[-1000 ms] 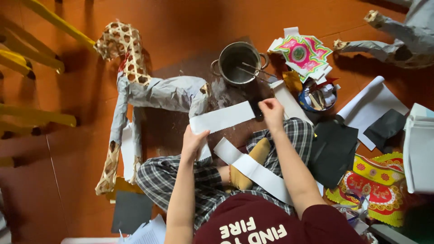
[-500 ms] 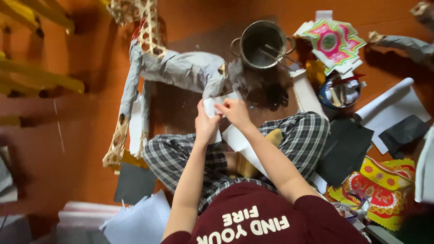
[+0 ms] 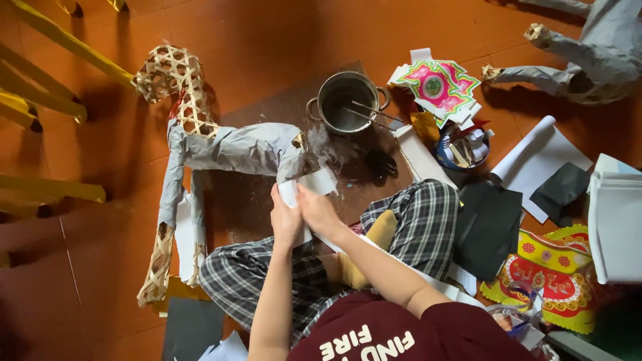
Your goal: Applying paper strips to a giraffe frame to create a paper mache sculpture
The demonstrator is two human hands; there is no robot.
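- Now, on the left lies a woven bamboo animal frame. Grey paper covers its body, but the head and legs are bare.
- Next, the left hand and the right hand both pinch a white paper strip, just beside the body. It is not stuck on yet.
- Farther right stands a round metal pot with sticks in it.

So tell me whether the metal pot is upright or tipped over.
Upright: the metal pot sits on the floor with its round mouth facing up, two thin sticks leaning across the rim.
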